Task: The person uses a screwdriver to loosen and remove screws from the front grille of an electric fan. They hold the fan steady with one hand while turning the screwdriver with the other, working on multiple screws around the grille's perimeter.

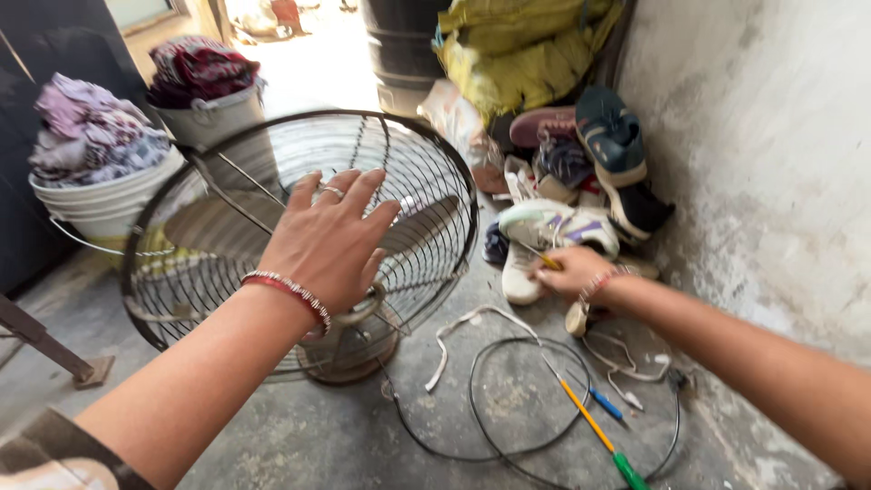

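Metal fan [299,245]: wire-caged table fan standing on the concrete floor [299,436] at centre frame; blades visible behind the grille, round base at its 6 o'clock.
Left hand [331,240]: spread flat against the front grille, fingers splayed toward 12 o'clock, palm on the wires; not closed on anything. Ring on one finger, beaded bracelets at the wrist.
Right hand [572,272]: at 3 o'clock of the fan, low over the floor beside the shoes; fingers closed around a thin yellow-handled tool [543,259], whose tip points toward 10 o'clock.
Black cable [508,449]: looped on the floor at 5 o'clock of the fan base.
Screwdriver [603,436]: orange shaft, green handle, lying inside the cable loop; a blue-handled tool [606,404] just beside it.
White strip [458,331]: lies between fan base and right hand.
Shoes [581,181]: heaped against the wall at 2 o'clock.
Buckets [109,204]: two, filled with cloth, at 10 o'clock behind the fan.
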